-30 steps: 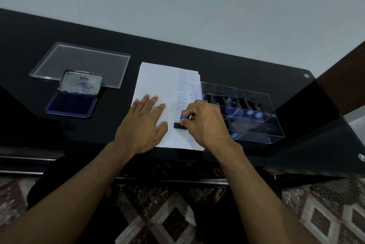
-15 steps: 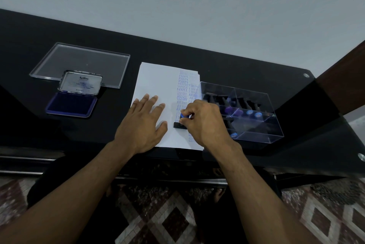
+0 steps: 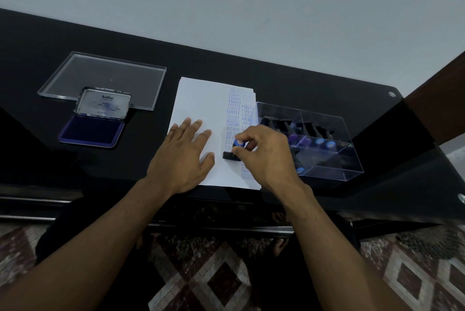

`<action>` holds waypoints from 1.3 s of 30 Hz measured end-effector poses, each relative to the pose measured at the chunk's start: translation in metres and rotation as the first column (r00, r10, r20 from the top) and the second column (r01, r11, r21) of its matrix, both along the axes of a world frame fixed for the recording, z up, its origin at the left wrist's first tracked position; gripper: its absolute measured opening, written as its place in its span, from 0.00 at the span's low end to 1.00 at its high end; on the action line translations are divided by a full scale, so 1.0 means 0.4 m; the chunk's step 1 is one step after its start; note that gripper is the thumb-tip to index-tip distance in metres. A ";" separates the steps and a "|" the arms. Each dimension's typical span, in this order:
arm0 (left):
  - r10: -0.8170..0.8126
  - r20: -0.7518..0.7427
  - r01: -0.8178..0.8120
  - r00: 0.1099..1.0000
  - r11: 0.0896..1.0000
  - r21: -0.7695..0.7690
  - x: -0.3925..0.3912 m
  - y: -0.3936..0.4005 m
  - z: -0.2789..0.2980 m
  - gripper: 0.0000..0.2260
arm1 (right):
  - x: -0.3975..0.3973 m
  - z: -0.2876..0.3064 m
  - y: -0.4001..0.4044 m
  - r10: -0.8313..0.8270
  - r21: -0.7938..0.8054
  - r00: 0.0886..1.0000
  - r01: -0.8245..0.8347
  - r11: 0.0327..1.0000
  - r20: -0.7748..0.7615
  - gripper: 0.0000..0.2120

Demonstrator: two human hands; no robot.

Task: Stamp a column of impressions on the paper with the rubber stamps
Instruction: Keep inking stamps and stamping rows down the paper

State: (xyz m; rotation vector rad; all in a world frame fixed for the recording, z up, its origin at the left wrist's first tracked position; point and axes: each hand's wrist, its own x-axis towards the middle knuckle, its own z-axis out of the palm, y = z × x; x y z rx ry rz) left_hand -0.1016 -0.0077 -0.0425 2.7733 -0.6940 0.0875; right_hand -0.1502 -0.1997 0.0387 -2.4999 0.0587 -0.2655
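A white sheet of paper [image 3: 201, 99] lies on the black table, with columns of blue impressions reading SAMPLE, AMENDED and AIR MAIL down its right side. My left hand [image 3: 182, 157] rests flat on the paper's lower left, fingers spread. My right hand [image 3: 266, 157] grips a rubber stamp [image 3: 232, 151] with a black base and a blue knob. The stamp's base sits on the paper in the left column of impressions. Part of the stamp is hidden under my fingers.
An open blue ink pad [image 3: 91, 130] with its raised lid [image 3: 103, 104] lies at the left, in front of a clear flat lid [image 3: 100, 79]. A clear box [image 3: 324, 154] holding several more stamps stands right of the paper. The table's front edge is just below my wrists.
Both hands and the stamp have stayed almost in place. The stamp remains pressed on the paper under my right hand.
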 end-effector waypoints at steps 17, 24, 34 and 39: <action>-0.011 0.007 0.011 1.000 1.000 -0.009 -0.002 0.004 -0.005 0.31 | 0.000 0.018 -0.045 -0.389 0.738 0.917 0.321 0.594 -0.086 0.05; -0.013 0.005 0.013 1.000 1.000 0.000 0.001 0.005 -0.009 0.30 | -0.002 0.010 -0.047 -0.396 0.730 0.914 0.330 0.598 -0.089 0.05; -0.017 -0.004 0.017 1.000 1.000 -0.009 0.000 0.006 -0.006 0.31 | 0.002 0.001 -0.052 -0.399 0.729 0.912 0.334 0.597 -0.090 0.05; -0.022 -0.003 0.022 1.000 1.000 -0.008 0.000 0.005 -0.004 0.31 | 0.000 0.001 -0.050 -0.394 0.724 0.915 0.329 0.606 -0.086 0.05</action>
